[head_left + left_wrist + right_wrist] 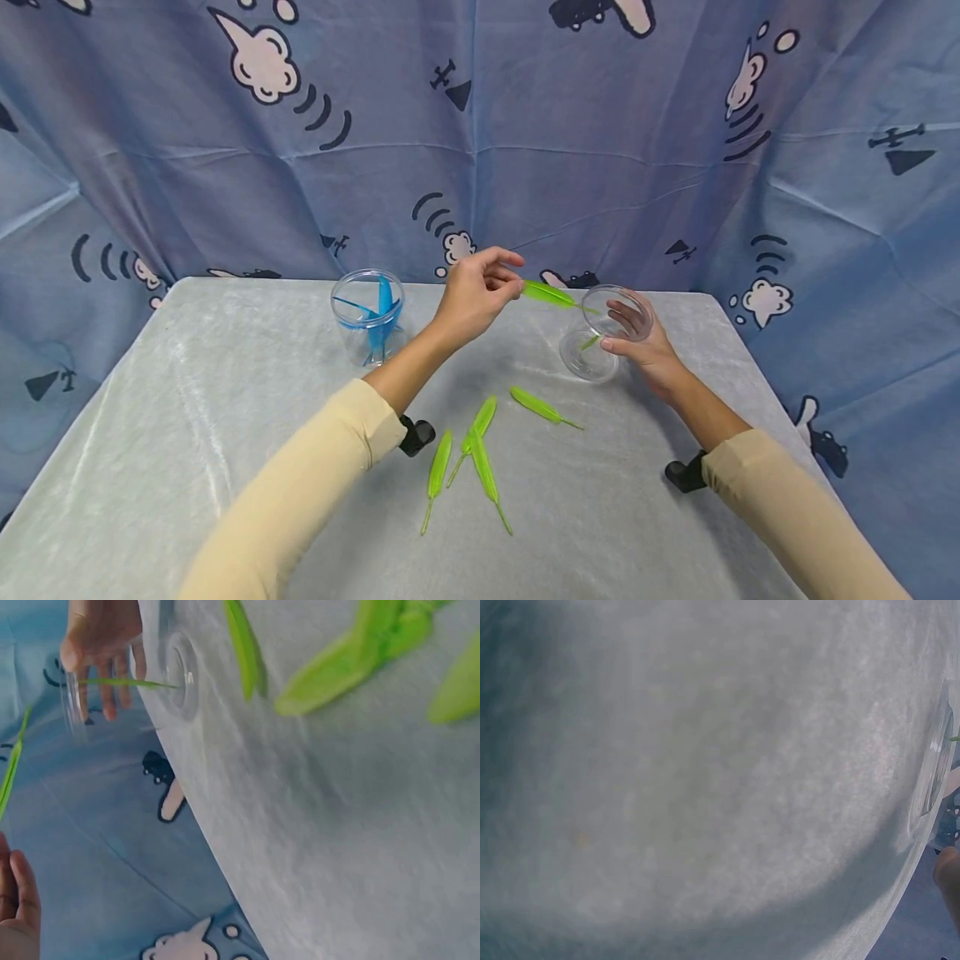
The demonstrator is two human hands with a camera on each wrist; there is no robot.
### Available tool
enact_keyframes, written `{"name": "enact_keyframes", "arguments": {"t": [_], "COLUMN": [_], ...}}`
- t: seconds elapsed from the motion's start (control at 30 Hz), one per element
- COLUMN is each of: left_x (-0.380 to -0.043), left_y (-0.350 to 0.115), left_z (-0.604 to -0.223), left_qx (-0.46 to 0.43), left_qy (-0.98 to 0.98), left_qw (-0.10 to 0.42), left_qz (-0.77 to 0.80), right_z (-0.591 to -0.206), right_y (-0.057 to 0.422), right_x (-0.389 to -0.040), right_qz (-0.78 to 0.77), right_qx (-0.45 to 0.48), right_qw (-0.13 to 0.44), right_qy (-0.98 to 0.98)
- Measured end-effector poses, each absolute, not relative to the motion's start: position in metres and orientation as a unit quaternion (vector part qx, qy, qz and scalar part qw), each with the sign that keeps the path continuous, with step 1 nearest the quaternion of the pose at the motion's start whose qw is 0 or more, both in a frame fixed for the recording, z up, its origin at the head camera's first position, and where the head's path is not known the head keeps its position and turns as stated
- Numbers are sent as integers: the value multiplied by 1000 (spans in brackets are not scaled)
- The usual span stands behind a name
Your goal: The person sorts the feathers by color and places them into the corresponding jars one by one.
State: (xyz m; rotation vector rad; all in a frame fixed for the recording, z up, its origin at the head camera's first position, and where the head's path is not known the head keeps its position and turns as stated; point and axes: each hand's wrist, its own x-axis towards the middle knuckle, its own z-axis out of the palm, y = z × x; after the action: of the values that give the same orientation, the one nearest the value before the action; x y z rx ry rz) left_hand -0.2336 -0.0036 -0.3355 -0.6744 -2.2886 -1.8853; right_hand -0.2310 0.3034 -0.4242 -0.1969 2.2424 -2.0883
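Note:
My left hand [476,296] pinches a bright green feather [549,294] by its broad end, quill pointing right towards the mouth of a clear plastic cup [588,368]. My right hand [651,354] grips that cup near its rim, thumb on the near side and fingers behind. Inside the cup is another green feather [590,342], which the left wrist view shows as a thin green line [124,682]. Several green feathers [483,467] lie on the table nearer to me, some crossing. In the right wrist view only a slice of the cup [934,761] shows at the edge.
A second clear cup [347,312] stands at the back left with blue feathers [384,308] in it. Pale grey cloth covers the table [187,400]. Behind its far edge hangs a blue patterned curtain [555,192]. Both wrists carry black camera mounts.

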Motion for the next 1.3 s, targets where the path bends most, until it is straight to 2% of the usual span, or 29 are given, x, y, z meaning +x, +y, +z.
{"name": "enact_keyframes", "arguments": {"t": [0.47,0.77,0.93,1.3], "left_x": [-233,-234,-234,-230], "left_y": [42,62,69,86], "left_z": [-342,-343,-346,-351], "left_qx": [-193,-189,-183,-200], "left_qy": [-753,-765,-775,-780], "left_qw": [116,134,130,86], "left_qz": [-618,-601,-591,-586], "right_z": [-426,-426,-425,-425], "right_y": [304,303,302,302], "right_x": [-229,-230,-231,-230], "right_qz": [-690,-687,-684,-679], "right_qx": [-73,-78,-70,-77], "right_qw": [38,34,35,37], "right_qy": [719,722,725,729]}}
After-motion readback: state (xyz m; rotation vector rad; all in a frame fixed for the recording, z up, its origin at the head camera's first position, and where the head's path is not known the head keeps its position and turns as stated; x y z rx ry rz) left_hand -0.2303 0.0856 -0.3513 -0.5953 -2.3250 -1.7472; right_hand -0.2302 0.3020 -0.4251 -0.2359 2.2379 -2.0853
